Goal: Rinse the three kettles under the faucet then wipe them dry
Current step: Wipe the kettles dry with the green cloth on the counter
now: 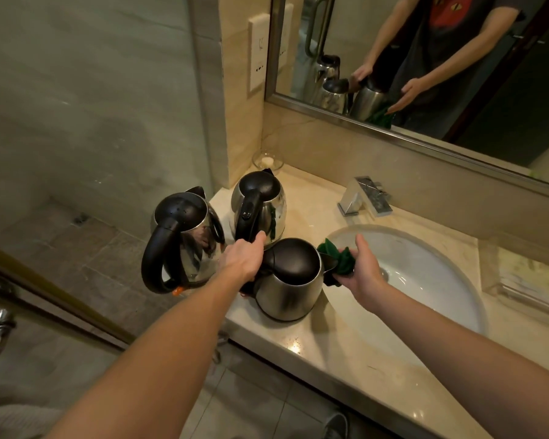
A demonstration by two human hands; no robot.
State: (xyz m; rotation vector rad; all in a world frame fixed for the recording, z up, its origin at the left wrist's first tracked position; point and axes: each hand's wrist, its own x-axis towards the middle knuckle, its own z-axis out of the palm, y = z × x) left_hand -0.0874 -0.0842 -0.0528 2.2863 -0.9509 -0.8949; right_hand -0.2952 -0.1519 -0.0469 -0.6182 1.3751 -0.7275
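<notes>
Three steel kettles with black lids stand on the beige counter left of the sink. The near kettle (287,282) is closest to the basin. My left hand (243,259) grips its handle, which my hand hides. My right hand (361,272) holds a bunched green cloth (339,259) against that kettle's spout side. The left kettle (181,239) sits at the counter's left end, its big black handle towards me. The back kettle (260,205) stands behind the other two. The chrome faucet (363,198) sits behind the white basin (425,280), with no water running.
The counter (298,343) ends just left of the kettles, with a tiled shower floor below. A small glass dish (267,160) stands in the back corner. A mirror (425,58) above the counter reflects the kettles and my arms. A folded towel (526,277) lies right of the basin.
</notes>
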